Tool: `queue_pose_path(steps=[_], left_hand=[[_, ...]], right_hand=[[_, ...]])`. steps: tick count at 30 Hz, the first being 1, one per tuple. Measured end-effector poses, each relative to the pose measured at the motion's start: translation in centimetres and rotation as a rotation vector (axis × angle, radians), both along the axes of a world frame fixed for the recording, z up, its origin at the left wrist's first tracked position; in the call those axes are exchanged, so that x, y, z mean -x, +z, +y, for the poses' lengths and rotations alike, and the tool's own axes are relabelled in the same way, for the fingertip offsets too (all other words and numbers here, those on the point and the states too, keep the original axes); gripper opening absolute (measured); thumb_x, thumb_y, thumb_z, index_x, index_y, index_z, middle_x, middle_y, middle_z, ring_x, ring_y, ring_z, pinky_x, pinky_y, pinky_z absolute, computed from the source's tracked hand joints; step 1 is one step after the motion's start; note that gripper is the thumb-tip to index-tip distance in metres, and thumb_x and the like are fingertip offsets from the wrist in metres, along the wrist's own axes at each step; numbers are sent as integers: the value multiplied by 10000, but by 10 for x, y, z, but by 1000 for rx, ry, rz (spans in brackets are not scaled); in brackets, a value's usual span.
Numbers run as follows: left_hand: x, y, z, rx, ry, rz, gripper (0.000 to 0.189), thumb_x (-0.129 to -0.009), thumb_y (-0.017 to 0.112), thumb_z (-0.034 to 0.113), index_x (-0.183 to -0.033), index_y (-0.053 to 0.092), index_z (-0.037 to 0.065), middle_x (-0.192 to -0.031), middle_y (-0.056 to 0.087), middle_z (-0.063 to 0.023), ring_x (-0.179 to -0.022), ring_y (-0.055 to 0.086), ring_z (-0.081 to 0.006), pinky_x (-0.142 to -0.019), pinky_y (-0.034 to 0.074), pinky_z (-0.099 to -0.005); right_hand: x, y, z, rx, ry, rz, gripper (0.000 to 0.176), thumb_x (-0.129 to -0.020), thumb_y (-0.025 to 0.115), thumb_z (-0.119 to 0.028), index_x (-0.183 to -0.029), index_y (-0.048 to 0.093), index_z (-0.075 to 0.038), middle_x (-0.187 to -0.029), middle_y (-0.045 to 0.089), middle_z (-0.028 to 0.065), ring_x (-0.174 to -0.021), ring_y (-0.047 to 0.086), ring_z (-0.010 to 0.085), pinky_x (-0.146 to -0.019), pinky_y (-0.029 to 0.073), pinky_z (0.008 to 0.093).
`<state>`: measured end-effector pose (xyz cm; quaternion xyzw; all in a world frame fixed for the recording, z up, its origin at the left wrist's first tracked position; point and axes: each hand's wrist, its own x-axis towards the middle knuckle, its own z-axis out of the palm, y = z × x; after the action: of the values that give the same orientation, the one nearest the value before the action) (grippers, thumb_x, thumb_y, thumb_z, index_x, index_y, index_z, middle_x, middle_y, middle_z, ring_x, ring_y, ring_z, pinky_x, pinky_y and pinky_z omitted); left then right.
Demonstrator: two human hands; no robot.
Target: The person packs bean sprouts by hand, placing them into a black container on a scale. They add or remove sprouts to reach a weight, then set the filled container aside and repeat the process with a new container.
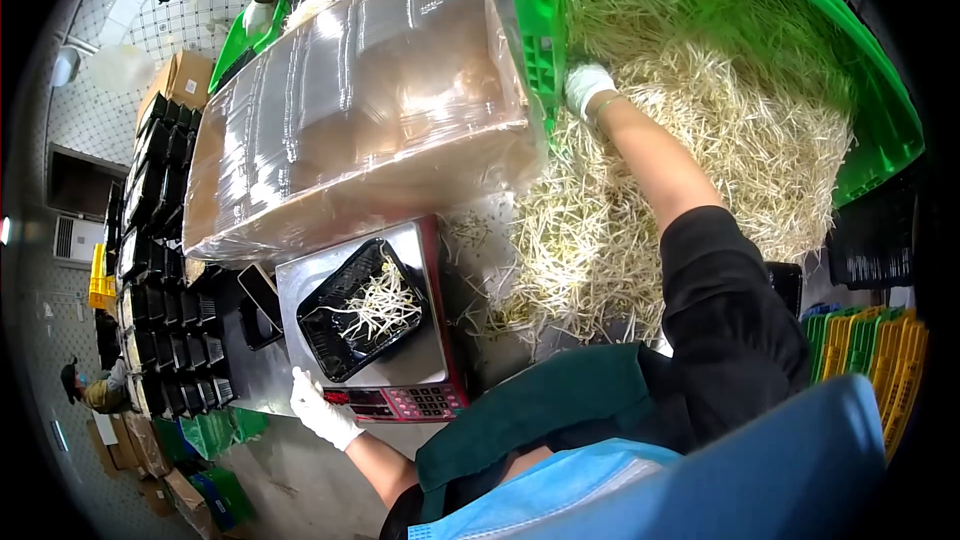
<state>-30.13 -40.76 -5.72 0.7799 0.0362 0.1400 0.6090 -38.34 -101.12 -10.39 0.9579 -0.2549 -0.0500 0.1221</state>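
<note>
Silver scale platform [305, 274] beneath a black tray [333, 348], some sprouts [386, 306] inside

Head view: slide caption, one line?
Gloved left hand beside a scale bearing a black tray of sprouts; gloved right hand at the larger sprout pile.

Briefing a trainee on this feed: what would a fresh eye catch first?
The heap of pale sprouts at upper right, with the right hand at its edge. Then the plastic-wrapped box at upper centre, and below it the black tray on the scale, left hand alongside.
</note>
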Motion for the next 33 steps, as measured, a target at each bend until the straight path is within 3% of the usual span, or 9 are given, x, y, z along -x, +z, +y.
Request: queue_pose_path(steps=[8,10,11,16,17,18,22,26,33], left_hand=[[12,24,14,-94,61,13,309,-910,639,286,-995,590,-6,-1014,641,-72,-901,565,-127,-866,431,-292],[23,23,14,-89,44,-330,261,-936,602,229,-955,594,-32,-989,644,-85,-875,567,-136,-893,437,-305],[30,30,17,-190,-45,-373,260,-971,510,180,-1047,615,-45,-1173,629,-179,-1010,609,-210,-942,440,-326],[97,106,-115,-388,-782,-852,248,-922,484,44,-1094,637,-49,-1093,650,-176,-1020,610,-239,-936,455,-343],[103,103,-142,-633,-1018,-808,263,-922,507,68,-1137,613,-39,-1123,634,-179,-1044,607,-266,-947,449,-345],[115,90,-184,-124,-1255,-123,328,-919,553,135,-1204,569,-27,-1217,588,-181,-1111,575,-271,-979,426,-355],[114,31,-366,-225,-1346,-10,638,-895,624,247,-1378,345,-61,-1381,444,-232,-1272,453,-281,-1059,353,-350],[84,11,-499,-697,-1298,-177,864,-852,480,628,-1353,410,-73,-1386,437,-254,-1284,438,-330,-1068,328,-343],[56,-36,-593,-525,-1420,379,880,-857,420,697,-1349,460,-32,-1375,487,-165,-1232,477,-268,-1033,331,-363]], right_hand=[[21,37,30,-258,-125,186,299,-842,514,-249,-1021,718,-126,-1058,683,136,-968,659,319,-787,527,384],[36,33,43,-195,-20,224,294,-836,511,-258,-1002,723,-139,-1044,685,139,-960,662,308,-773,527,384],[43,28,50,-188,-65,159,282,-823,513,-254,-945,732,-126,-1006,692,138,-923,671,302,-758,528,388],[85,59,95,-258,-82,16,264,-799,525,-226,-916,722,-96,-899,700,132,-817,667,326,-723,526,412],[90,62,98,-349,-146,-79,298,-807,524,-240,-987,709,-91,-909,696,140,-819,664,327,-727,525,414],[97,66,104,-352,-166,-91,298,-807,524,-240,-987,709,-91,-909,696,140,-819,664,327,-727,525,414],[145,36,128,-186,-84,-973,525,-814,607,-271,-1299,517,-88,-1209,603,156,-1087,576,322,-942,449,408],[206,10,163,-283,-677,-1310,840,-773,709,-301,-1431,297,20,-1445,371,216,-1346,350,317,-1119,260,348],[244,-2,139,-1420,-1170,-1738,1030,-833,708,-239,-1495,-59,-48,-1448,361,178,-1296,400,218,-1026,360,302]])
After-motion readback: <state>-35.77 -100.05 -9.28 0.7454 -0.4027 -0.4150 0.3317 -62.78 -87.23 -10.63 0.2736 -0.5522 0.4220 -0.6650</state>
